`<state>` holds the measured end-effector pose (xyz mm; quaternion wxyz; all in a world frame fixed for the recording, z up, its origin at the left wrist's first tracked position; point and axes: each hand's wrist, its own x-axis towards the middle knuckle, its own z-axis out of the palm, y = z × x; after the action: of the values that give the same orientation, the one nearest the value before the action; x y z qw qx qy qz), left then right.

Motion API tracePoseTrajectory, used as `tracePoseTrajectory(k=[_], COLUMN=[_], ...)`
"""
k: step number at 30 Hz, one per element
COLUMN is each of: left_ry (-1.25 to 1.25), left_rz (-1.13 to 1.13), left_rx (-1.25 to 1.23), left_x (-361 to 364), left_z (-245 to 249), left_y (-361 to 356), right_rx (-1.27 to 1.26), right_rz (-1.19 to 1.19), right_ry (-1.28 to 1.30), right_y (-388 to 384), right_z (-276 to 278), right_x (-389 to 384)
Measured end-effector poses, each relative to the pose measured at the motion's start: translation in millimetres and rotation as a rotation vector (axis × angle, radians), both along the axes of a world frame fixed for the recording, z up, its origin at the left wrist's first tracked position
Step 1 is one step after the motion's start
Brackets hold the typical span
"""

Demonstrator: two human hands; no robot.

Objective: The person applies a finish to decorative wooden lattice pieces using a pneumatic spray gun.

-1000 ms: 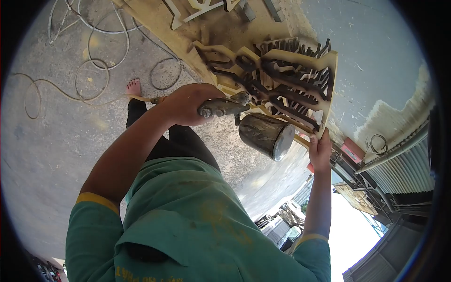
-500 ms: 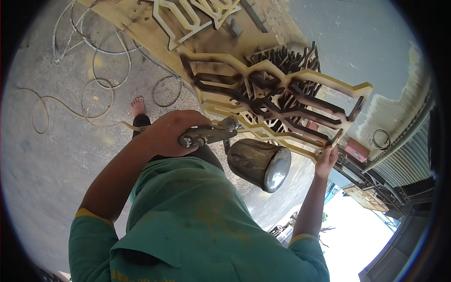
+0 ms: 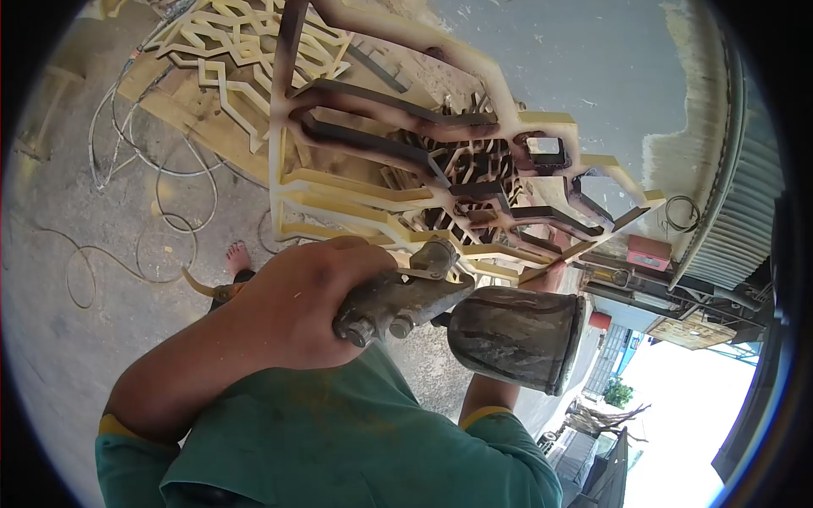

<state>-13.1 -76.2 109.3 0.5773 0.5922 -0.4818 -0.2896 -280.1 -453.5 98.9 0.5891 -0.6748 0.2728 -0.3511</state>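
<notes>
My left hand (image 3: 309,296) is wrapped round the handle of a spray gun (image 3: 406,300), its fingers mostly hidden from above. A dark, stained metal paint cup (image 3: 515,334) is attached to the gun on its right side. My right hand (image 3: 546,276) grips the lower right edge of a geometric lattice panel (image 3: 500,80), holding it up and tilted. This panel is cream-yellow with dark brown shading on many bars. The cup partly covers my right wrist and forearm. The gun's nose is close to the panel's lower bars; I cannot make out any spray.
More cream lattice pieces (image 3: 233,42) lie on a brown board (image 3: 182,118) at the upper left. Dark-shaded pieces (image 3: 474,157) are piled behind the panel. Looped hoses (image 3: 161,173) cross the concrete floor near my bare foot (image 3: 238,256). A red box (image 3: 649,252) is at the right.
The panel has swung up and nearer, filling more of the view. My left hand and the spray gun have shifted right and slightly down. My right hand has moved left, partly behind the cup.
</notes>
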Motion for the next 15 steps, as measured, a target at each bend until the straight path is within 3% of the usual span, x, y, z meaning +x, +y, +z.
tracePoseTrajectory(k=[15], left_ry=[-0.023], left_rz=[-0.041], left_rx=[0.039], left_x=[-22.7], left_z=[14.8], left_y=[-21.2], right_rx=[0.121], right_rz=[0.043], right_ry=[-0.013], right_y=[6.0], right_z=[-8.0], right_x=[-50.1])
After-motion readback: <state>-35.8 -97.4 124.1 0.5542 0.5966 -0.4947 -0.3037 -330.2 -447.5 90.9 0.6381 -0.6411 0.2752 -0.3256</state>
